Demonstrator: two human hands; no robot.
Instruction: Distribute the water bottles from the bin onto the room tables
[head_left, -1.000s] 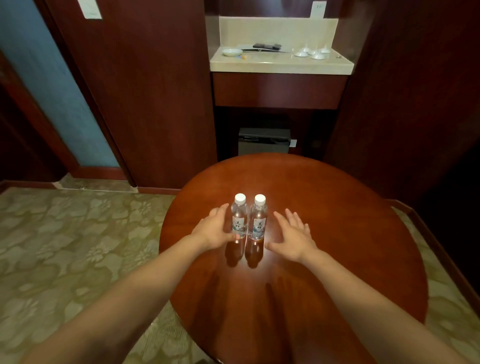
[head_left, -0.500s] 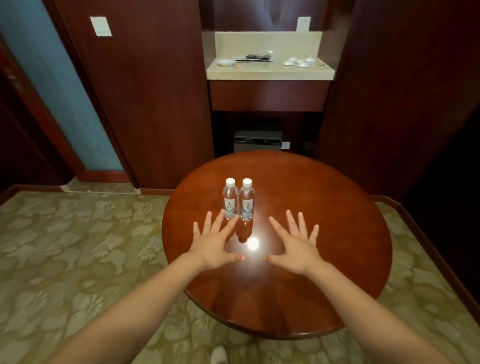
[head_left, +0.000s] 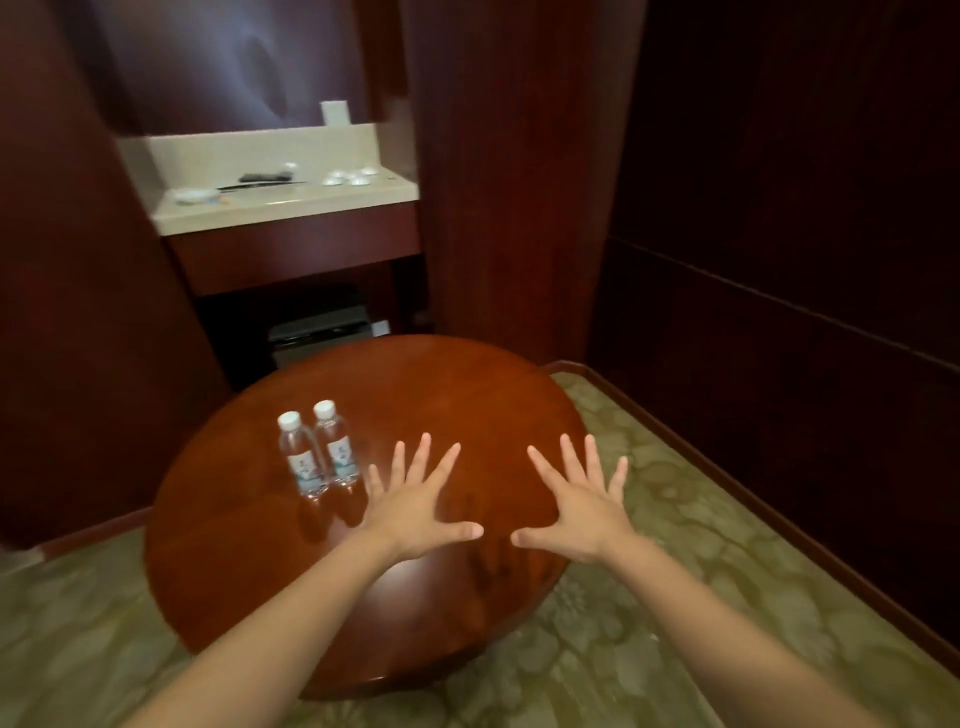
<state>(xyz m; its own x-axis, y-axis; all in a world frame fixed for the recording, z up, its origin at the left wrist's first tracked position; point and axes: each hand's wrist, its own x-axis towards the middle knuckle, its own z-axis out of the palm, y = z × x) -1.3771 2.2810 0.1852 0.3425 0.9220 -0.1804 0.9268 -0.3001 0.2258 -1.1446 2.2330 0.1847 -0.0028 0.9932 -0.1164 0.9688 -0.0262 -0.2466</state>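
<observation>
So two water bottles (head_left: 318, 451) are now parked upright on the round wooden bench (head_left: 467, 395), touching side by side, caps on, over toward its left part. A second ago they were being steadied between both palms; since then both hands have been pulled back and off to the right, and the view has been swung right as well. The left hand (head_left: 415, 512) is held flat over the bench just beside the bottles, not touching them, fingers (head_left: 425, 457) spread wide and released. Same deal for the right hand (head_left: 582, 506), splayed out with nothing gripped, well apart from the bottles. So this bench can probably be counted as done, and the bottles look stable enough to be left alone. The bin can't be seen from here, so how many bottles are left can't be told. A cream counter (head_left: 280, 200) with small dishes is seen at the back.
</observation>
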